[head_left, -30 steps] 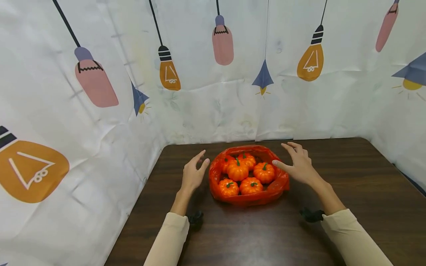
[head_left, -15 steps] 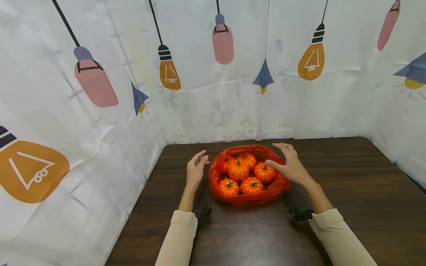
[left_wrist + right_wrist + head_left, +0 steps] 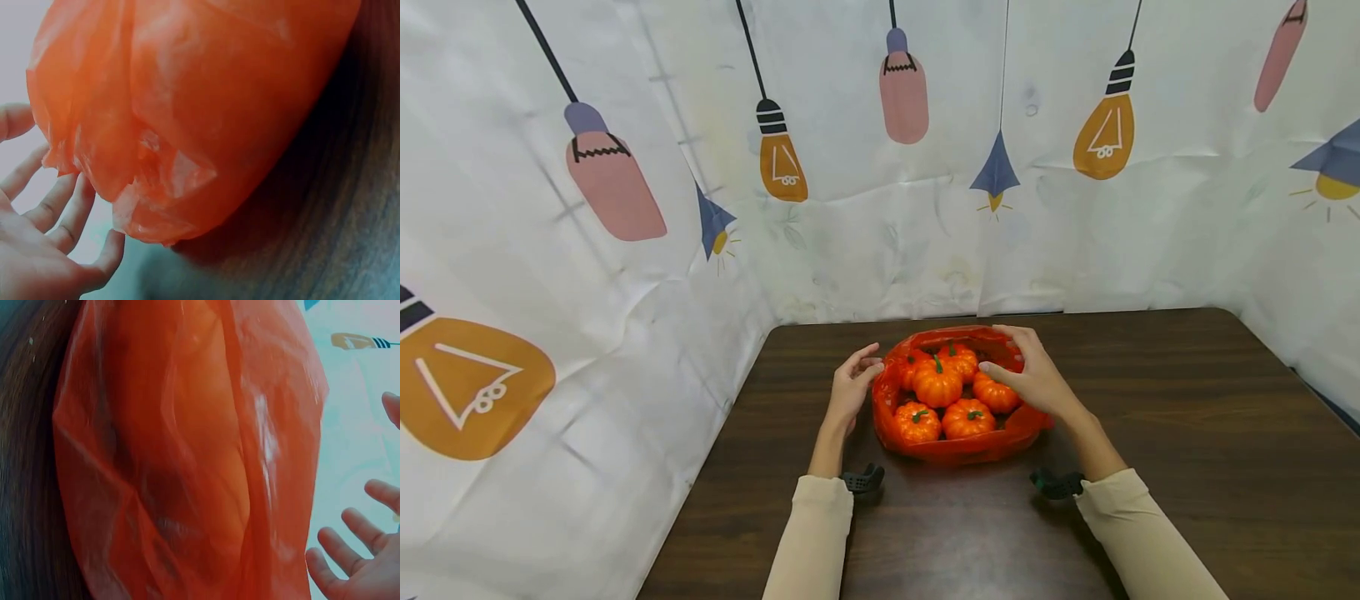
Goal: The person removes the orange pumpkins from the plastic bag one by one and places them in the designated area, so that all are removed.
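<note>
A red plastic bag (image 3: pixel 955 452) stands on the table with its mouth spread wide. Inside sit several small orange pumpkins (image 3: pixel 937 385) with green stems. My left hand (image 3: pixel 850 390) is at the bag's left edge, fingers loosely bent; in the left wrist view its fingertips (image 3: pixel 80 187) are right at the bag's wrinkled side (image 3: pixel 187 125). On the other side, my right hand (image 3: pixel 1037 375) hovers over the right rim, thumb and fingers spread apart, overlapping the rightmost pumpkin (image 3: pixel 996 396). The right wrist view shows its straight fingers (image 3: pixel 350 550) beside the bag (image 3: pixel 187 456).
The dark wooden table (image 3: pixel 1187 400) extends around the bag. White cloth printed with hanging lamps (image 3: pixel 880 242) closes in the back and sides. A dark wrist device (image 3: pixel 865 479) is on the left wrist, another (image 3: pixel 1056 483) on the right.
Both hands have moved inward: the left one rightward to the bag's edge, the right one leftward over its rim. The bag and pumpkins have stayed in place.
</note>
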Tool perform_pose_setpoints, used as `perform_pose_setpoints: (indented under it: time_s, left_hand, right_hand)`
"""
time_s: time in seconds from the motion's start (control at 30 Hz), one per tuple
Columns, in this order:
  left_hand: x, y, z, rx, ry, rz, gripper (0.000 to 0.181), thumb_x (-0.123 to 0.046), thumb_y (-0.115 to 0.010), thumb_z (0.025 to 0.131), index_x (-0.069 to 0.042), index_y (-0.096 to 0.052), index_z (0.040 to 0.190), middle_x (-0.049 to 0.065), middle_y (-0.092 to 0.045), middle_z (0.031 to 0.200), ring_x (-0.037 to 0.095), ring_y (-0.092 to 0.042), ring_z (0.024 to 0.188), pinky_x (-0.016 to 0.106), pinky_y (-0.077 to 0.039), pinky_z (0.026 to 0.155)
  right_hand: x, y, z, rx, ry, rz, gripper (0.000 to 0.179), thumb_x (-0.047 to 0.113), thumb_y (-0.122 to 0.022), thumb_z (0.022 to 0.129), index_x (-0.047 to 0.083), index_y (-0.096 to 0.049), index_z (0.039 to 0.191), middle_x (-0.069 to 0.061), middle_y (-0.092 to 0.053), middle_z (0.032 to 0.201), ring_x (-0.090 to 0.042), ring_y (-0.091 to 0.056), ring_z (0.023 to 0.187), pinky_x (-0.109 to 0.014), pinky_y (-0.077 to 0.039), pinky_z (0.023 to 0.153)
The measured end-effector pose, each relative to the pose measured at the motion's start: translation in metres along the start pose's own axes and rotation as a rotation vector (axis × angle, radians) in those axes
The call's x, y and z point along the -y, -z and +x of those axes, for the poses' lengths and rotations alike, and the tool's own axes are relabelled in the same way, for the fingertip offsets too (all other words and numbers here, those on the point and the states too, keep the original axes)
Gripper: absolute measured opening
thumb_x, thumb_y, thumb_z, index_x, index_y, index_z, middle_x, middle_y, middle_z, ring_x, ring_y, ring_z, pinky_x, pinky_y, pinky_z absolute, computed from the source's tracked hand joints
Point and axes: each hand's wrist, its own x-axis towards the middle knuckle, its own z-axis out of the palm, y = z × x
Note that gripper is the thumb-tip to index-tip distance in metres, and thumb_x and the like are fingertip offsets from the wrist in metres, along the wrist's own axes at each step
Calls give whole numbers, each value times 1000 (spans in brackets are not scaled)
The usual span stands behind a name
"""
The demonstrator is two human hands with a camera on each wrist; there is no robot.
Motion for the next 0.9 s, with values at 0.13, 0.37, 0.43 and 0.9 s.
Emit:
perform_pose_setpoints:
  time_s: [0.13, 0.37, 0.43, 0.9]
  left_hand:
    - [-1, 2, -2, 25, 11, 13, 44, -11, -68, 96, -16, -64, 140, 19, -66, 124, 11, -63, 99, 27, -52, 93]
    - [8, 6, 0, 83, 21, 60, 49, -13, -71, 95, -13, -61, 143, 11, -65, 113, 13, -57, 83, 25, -51, 79]
    - [8, 7, 0, 115, 30, 71, 49, -13, -71, 95, -13, -61, 143, 11, -63, 111, 13, -54, 80, 25, -51, 77]
    - [12, 9, 0, 178, 20, 33, 54, -4, -70, 94, -19, -59, 145, 4, -64, 101, 18, -59, 103, 29, -58, 85]
  right_hand:
    - [4, -8, 2, 13, 17, 26, 75, 36, -73, 95, 11, -39, 156, -20, -34, 153, -43, -40, 135, -62, -34, 111]
    - [13, -19, 2, 43, 17, 53, 75, 36, -74, 94, 16, -38, 157, -16, -37, 154, -43, -47, 133, -64, -43, 104]
    - [16, -22, 2, 48, 13, 56, 76, 38, -75, 93, 17, -39, 157, -14, -37, 155, -42, -47, 133, -64, -45, 101]
    - [22, -43, 3, 103, 20, 42, 80, 42, -76, 91, 18, -38, 157, -11, -36, 157, -38, -52, 134, -60, -48, 104]
